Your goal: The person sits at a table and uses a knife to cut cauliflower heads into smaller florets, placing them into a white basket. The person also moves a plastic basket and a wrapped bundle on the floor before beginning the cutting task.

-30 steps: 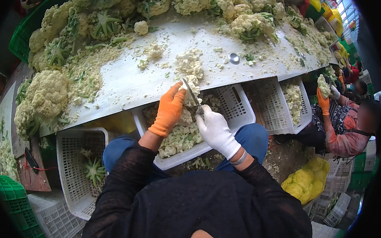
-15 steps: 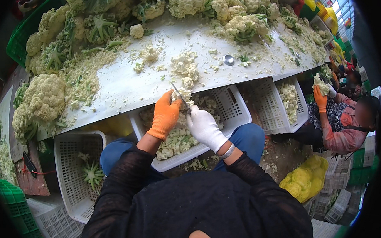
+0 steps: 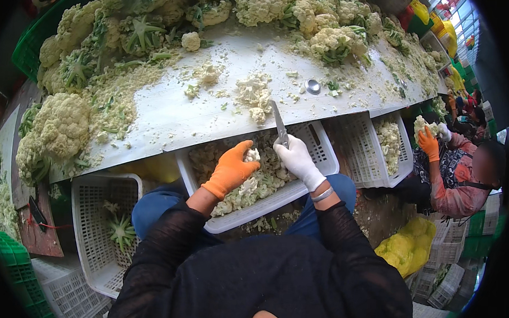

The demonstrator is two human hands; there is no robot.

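My left hand (image 3: 230,170), in an orange glove, curls its fingers round a small cauliflower floret (image 3: 252,155) above a white plastic crate (image 3: 236,219). Cauliflower pieces (image 3: 243,196) fill much of that crate, which sits between my knees under the table edge. In a white glove, my right hand (image 3: 298,161) grips a knife (image 3: 279,120) by its handle. The blade points up and away, over the table's near edge and apart from the floret. Just beyond the blade, a small heap of cauliflower bits (image 3: 254,95) lies on the white tabletop (image 3: 176,110).
Whole cauliflowers (image 3: 61,124) are piled at the table's left and far side. A round metal lid-like piece (image 3: 312,86) lies on the tabletop. Another white crate (image 3: 106,208) with a leafy stalk stands at left. A co-worker (image 3: 461,166) sits at right, beyond a crate (image 3: 403,162) of florets.
My hands have moved apart. The knife has swung away from the left hand to the right, its blade now fully showing. My left hand has dropped lower over the crate with the floret.
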